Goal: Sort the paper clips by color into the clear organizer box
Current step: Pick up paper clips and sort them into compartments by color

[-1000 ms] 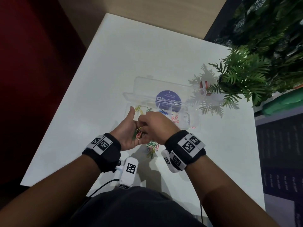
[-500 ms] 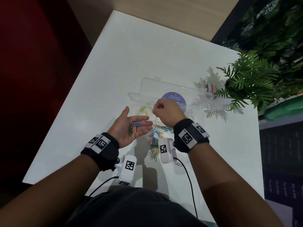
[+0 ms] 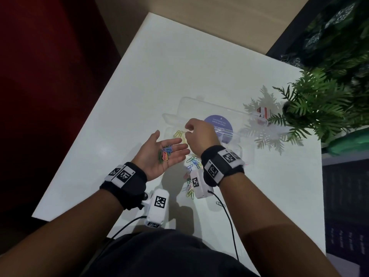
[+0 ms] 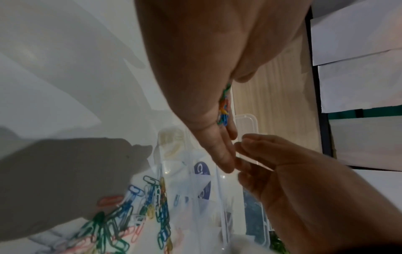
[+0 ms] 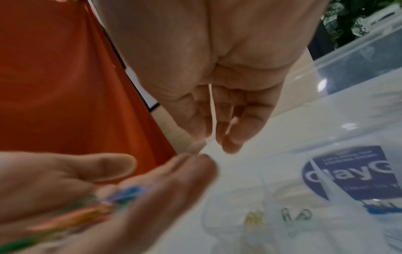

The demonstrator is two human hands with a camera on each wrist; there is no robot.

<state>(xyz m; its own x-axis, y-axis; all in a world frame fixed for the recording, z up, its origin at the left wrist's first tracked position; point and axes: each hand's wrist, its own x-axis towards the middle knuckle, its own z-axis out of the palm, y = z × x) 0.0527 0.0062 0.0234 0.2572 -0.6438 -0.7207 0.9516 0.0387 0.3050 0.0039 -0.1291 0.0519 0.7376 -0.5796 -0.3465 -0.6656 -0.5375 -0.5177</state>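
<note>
Clear plastic organizer box (image 3: 235,116), lid open, lies on the white table (image 3: 159,76) just beyond both our hands; its round purple label (image 3: 221,124) sits right of our right hand. Left hand (image 3: 159,154): palm up, fingers spread flat, carrying a small cluster of paper clips (image 3: 165,153) in green, blue, pink and yellow. Right hand (image 3: 199,134): raised over the near left end of the box, fingers curled with the tips drawn together; we cannot tell whether they pinch a clip. Yellow clips (image 3: 178,133) lie in the box compartment just under that hand's fingertips; the right wrist view also shows pale green clips (image 5: 295,216) in the next compartment. Loose pile of mixed clips (image 3: 191,166) rests on the table below our right wrist, between the two forearms. One stray clip (image 3: 219,203) lies nearer our body. Green fern (image 3: 319,104) stands beyond the box, far right of our right hand.
</note>
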